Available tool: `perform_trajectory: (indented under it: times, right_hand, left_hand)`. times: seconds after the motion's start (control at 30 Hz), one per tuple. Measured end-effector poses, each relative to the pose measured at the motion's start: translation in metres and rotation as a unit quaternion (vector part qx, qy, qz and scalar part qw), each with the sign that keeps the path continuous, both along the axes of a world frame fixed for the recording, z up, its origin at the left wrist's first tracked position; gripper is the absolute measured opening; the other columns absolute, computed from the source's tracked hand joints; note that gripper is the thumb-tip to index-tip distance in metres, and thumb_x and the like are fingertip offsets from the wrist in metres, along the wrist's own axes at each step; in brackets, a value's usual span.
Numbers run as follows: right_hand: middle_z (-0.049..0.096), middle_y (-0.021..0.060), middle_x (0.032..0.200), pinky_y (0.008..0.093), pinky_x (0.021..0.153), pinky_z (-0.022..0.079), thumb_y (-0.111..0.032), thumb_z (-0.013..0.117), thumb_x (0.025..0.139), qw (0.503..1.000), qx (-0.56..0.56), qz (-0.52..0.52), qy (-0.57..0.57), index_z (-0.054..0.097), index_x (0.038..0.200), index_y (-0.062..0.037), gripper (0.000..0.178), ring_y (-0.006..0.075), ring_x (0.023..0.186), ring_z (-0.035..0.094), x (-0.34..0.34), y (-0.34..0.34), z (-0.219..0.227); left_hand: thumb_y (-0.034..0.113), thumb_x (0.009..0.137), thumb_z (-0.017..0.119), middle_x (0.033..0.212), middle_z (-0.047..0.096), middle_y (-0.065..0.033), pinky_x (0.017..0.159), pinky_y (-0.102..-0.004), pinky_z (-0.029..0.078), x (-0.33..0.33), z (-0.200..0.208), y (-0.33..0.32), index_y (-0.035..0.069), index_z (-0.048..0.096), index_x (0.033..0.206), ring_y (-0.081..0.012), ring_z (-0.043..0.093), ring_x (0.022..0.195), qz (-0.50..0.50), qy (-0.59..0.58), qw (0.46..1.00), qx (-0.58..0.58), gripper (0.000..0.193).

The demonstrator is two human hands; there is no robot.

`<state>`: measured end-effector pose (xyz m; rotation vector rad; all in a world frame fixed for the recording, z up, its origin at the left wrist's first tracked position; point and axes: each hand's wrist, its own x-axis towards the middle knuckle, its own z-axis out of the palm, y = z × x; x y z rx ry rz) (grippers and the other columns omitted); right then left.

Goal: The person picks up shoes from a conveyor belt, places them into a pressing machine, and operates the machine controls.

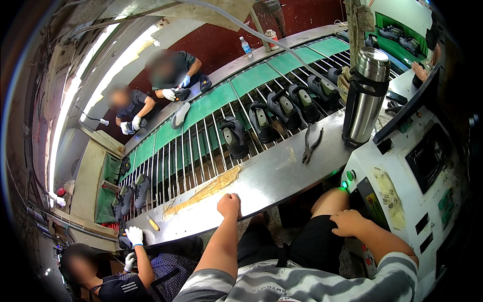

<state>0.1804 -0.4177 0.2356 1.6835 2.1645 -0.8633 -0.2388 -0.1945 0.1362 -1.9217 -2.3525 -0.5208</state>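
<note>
My left hand [229, 205] rests curled in a loose fist on the front edge of the metal ledge [271, 173], with nothing visible in it. My right hand [347, 222] lies on my right thigh, over the black shorts, its fingers loosely bent and holding nothing. Beyond the left hand, a strip of brown tape [204, 191] is stuck to the ledge. A pair of pliers [312, 146] lies further right with its handles apart. Next to it stands a steel thermos flask [363, 98] with a black handle.
A roller conveyor [201, 156] carries several dark shoes [234, 137] and a green belt [226, 95]. A white machine [387, 181] with lit green buttons stands at my right. Gloved co-workers handle shoes across the line; another person's gloved hand [134, 235] is at left, near a yellow-handled tool [153, 223].
</note>
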Motion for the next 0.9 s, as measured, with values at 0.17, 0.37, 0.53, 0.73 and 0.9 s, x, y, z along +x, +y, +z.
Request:
perform_trajectory:
  times: [0.17, 0.37, 0.53, 0.73, 0.9]
  right_hand:
    - [0.065, 0.0143, 0.112, 0.0446, 0.089, 0.049, -0.04, 0.062, 0.082, 1.0, 0.01, -0.001, 0.001, 0.062, 0.118, -0.0115, 0.046, 0.0327, 0.104, 0.062, -0.003, -0.001, -0.001]
    - [0.068, 0.0154, 0.103, 0.0462, 0.084, 0.051, -0.04, 0.063, 0.081, 0.998, 0.045, 0.0, 0.043, 0.064, 0.11, -0.0105, 0.042, 0.034, 0.097, 0.065, -0.008, -0.005, -0.002]
    - [0.069, 0.0163, 0.095, 0.0474, 0.077, 0.053, -0.04, 0.062, 0.081, 0.998, 0.055, 0.025, -0.01, 0.066, 0.106, -0.0106, 0.039, 0.0343, 0.091, 0.066, -0.008, 0.001, -0.003]
    - [0.066, 0.0148, 0.096, 0.0479, 0.077, 0.051, -0.033, 0.058, 0.083, 0.988, 0.142, -0.053, -0.037, 0.064, 0.107, -0.009, 0.035, 0.0333, 0.091, 0.064, -0.001, 0.018, -0.018]
    - [0.066, 0.0109, 0.092, 0.0441, 0.075, 0.05, -0.02, 0.068, 0.076, 0.855, 0.449, -0.216, 0.143, 0.066, 0.101, -0.0098, 0.028, 0.0302, 0.087, 0.063, -0.023, -0.07, 0.04]
  left_hand:
    - [0.031, 0.084, 0.053, 0.073, 0.067, -0.0148, 0.07, -0.0453, 0.049, -0.005, -0.002, 0.0, 0.006, 0.066, 0.068, -0.0348, 0.063, 0.073, 0.005, -0.006, 1.0, -0.001, 0.032]
    - [0.032, 0.084, 0.052, 0.074, 0.068, -0.0149, 0.071, -0.0454, 0.049, -0.008, 0.009, -0.003, 0.006, 0.068, 0.07, -0.0348, 0.063, 0.074, 0.011, -0.02, 0.999, -0.027, 0.033]
    - [0.031, 0.084, 0.05, 0.078, 0.068, -0.0176, 0.078, -0.0467, 0.047, -0.007, 0.014, -0.003, 0.005, 0.069, 0.073, -0.0374, 0.064, 0.077, -0.001, -0.031, 0.999, -0.027, 0.034]
    - [0.027, 0.084, 0.053, 0.072, 0.064, -0.0185, 0.068, -0.0499, 0.046, -0.014, 0.003, -0.008, 0.004, 0.063, 0.067, -0.0389, 0.061, 0.071, -0.028, -0.09, 0.995, 0.031, 0.03]
    - [0.027, 0.086, 0.057, 0.068, 0.061, -0.0161, 0.063, -0.0451, 0.045, -0.027, -0.001, -0.017, 0.002, 0.058, 0.065, -0.0353, 0.058, 0.065, -0.057, -0.201, 0.976, 0.058, 0.033]
